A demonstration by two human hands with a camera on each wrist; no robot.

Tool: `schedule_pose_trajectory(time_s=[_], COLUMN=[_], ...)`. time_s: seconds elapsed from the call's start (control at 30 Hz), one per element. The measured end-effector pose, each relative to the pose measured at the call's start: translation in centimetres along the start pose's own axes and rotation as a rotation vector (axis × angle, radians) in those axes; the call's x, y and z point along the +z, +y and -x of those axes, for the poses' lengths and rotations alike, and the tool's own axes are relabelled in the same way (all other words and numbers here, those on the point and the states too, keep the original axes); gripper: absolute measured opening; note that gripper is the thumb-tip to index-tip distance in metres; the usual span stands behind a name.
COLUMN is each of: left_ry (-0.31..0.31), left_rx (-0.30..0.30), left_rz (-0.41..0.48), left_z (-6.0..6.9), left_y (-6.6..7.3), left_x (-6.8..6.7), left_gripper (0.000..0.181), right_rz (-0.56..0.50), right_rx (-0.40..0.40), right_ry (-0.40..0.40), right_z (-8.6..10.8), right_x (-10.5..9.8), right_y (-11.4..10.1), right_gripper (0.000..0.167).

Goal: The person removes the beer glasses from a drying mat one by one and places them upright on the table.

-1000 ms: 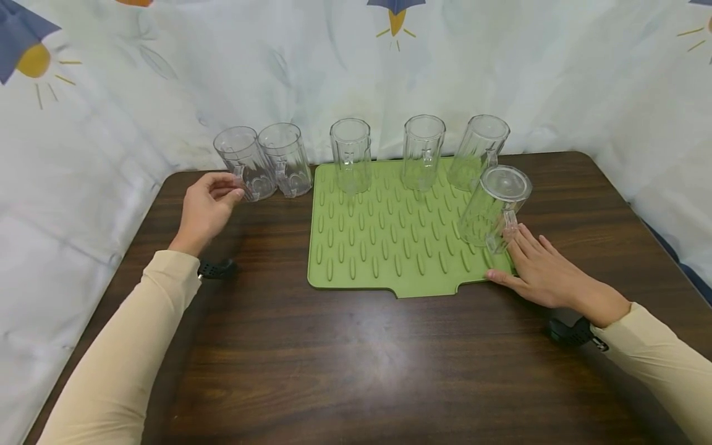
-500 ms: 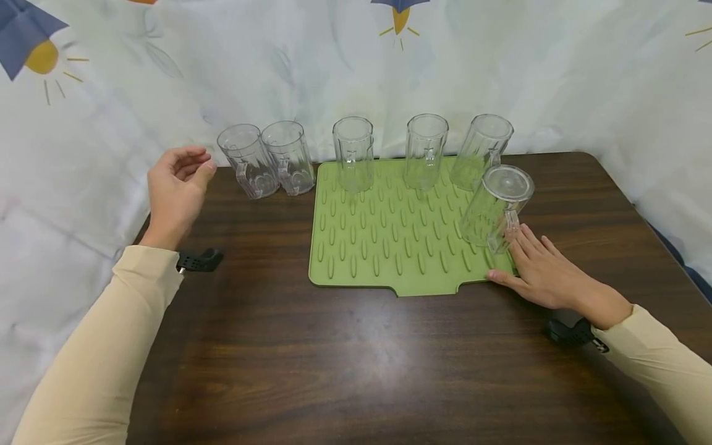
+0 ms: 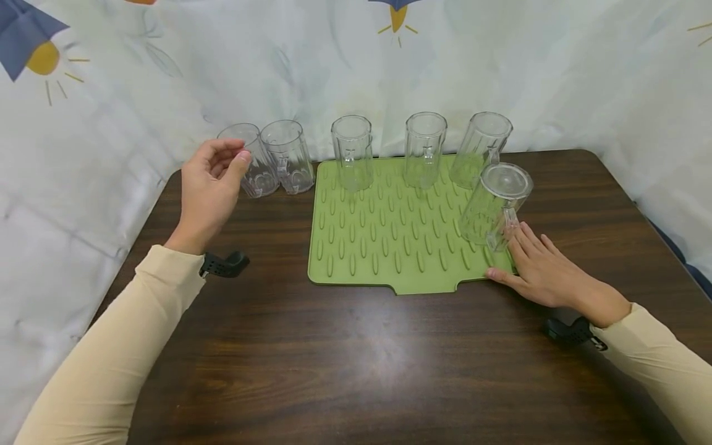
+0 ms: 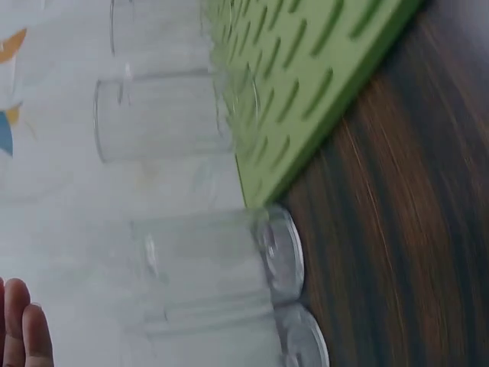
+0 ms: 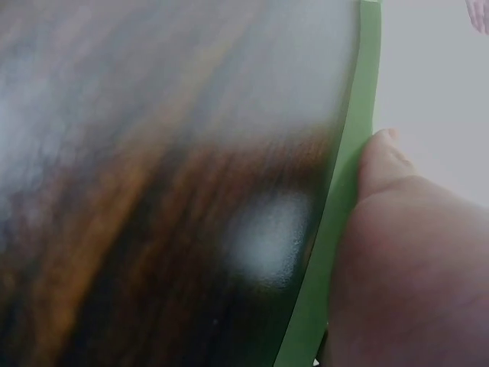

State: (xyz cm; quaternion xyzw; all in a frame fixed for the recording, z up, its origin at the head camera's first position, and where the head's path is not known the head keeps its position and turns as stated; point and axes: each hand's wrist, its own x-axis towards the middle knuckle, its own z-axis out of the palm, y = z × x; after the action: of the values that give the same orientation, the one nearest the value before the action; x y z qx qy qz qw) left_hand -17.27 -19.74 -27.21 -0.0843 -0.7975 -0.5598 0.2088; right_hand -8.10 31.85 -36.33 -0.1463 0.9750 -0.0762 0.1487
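My left hand [image 3: 208, 191] is raised before the leftmost clear glass mug [image 3: 261, 176], fingers loosely bent with nothing seen between them. It partly hides that mug's rim and handle. In the left wrist view, its fingertips [image 4: 29, 332] appear apart from the mugs. A second upright mug [image 3: 296, 164] stands close beside the first, off the mat. My right hand [image 3: 539, 266] lies flat with fingers spread over the near right corner of a green ribbed mat [image 3: 384, 272]. Beside its fingertips an upside-down mug [image 3: 484, 213] sits on the mat; whether they touch its handle, I cannot tell.
Along the mat's back edge stand three upright mugs: a left one [image 3: 353, 164], a middle one [image 3: 424, 157] and a right one [image 3: 475, 154] just behind the upside-down mug. A dark wooden table [image 3: 334, 364] lies underneath, and a patterned white curtain [image 3: 233, 55] hangs behind.
My left hand withdrew from the leftmost mug's handle to the left and up, then came back right, now higher before that mug. The right hand and the mugs stayed put.
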Motion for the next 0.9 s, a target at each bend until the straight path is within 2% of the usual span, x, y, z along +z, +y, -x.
schedule_pose_trajectory(time_s=[0.2, 0.43, 0.63, 0.9], left_ry=[-0.113, -0.224, -0.335, -0.434], left_rx=[0.034, 0.023, 0.022, 0.009], left_rz=[0.030, 0.115, 0.135, 0.152], left_z=[1.1, 2.3, 3.3, 4.4], left_y=[1.4, 2.5, 2.8, 2.9], left_x=[2.5, 5.9, 8.2, 10.8], left_gripper=[0.030, 0.029, 0.030, 0.031], right_rz=[-0.001, -0.004, -0.009, -0.010], right_rx=[0.004, 0.010, 0.006, 0.006], right_ry=[-0.010, -0.016, -0.013, -0.012], right_z=[-0.1, -0.1, -0.1, -0.1], right_x=[0.0, 0.0, 0.1, 0.2], right_y=[0.0, 0.2, 0.2, 0.2], right_gripper=[0.102, 0.102, 0.102, 0.101])
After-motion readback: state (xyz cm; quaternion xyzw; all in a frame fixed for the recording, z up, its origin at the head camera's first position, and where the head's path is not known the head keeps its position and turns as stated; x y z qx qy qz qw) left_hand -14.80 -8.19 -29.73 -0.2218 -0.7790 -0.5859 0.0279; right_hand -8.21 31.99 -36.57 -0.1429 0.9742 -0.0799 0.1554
